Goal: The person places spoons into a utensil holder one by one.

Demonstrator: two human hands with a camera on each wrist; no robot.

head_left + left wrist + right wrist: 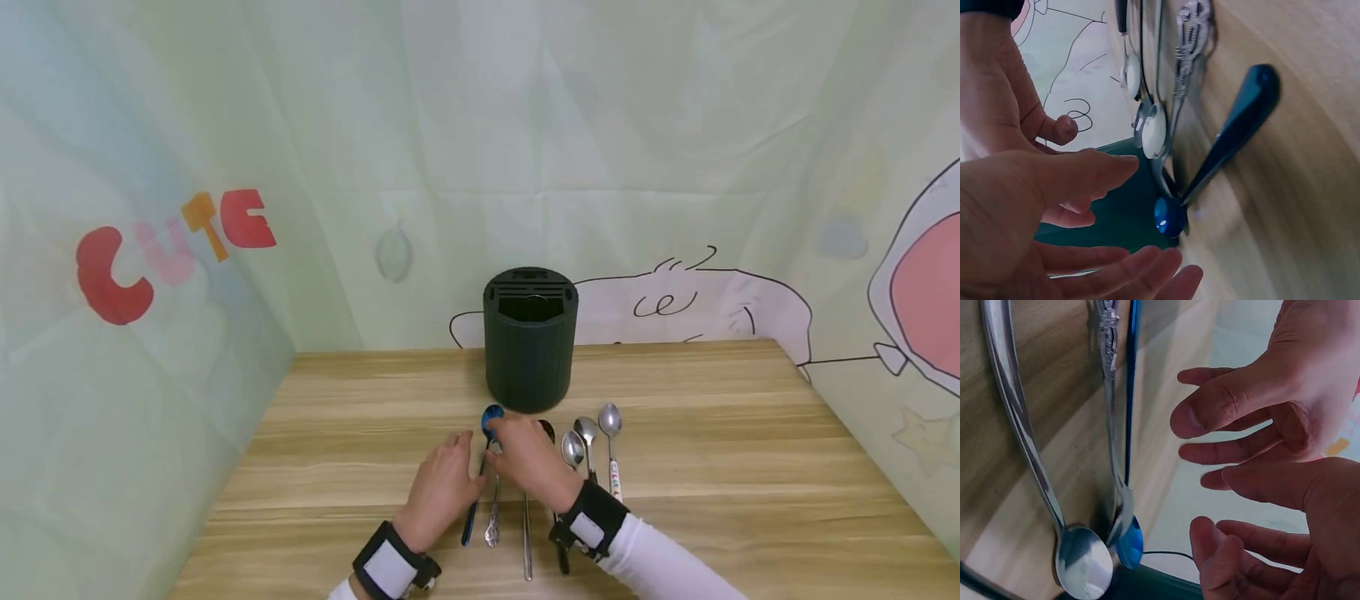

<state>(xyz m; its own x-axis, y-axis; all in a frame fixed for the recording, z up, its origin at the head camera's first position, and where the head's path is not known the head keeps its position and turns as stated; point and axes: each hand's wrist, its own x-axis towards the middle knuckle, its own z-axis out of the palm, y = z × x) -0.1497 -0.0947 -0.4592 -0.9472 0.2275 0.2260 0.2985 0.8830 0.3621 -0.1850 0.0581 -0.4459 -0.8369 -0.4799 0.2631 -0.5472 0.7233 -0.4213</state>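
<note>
A blue spoon [491,414] lies leftmost in a row of spoons on the table. My left hand [442,482] is just left of it, thumb and fingers spread and holding nothing. Over the row is my right hand [531,458], empty, its fingers loosely bent in the right wrist view. Beneath it, partly hidden, are a silver spoon with an ornate handle [492,530] and a plain silver spoon [1085,562]. Both hands face each other above the blue spoon's bowl [1170,215] in the left wrist view.
A dark green utensil holder [529,358] stands behind the spoons near the back edge. To the right lie several more spoons, including one with a patterned white handle [615,479]. A printed cloth [420,125] hangs around the wooden table [360,417].
</note>
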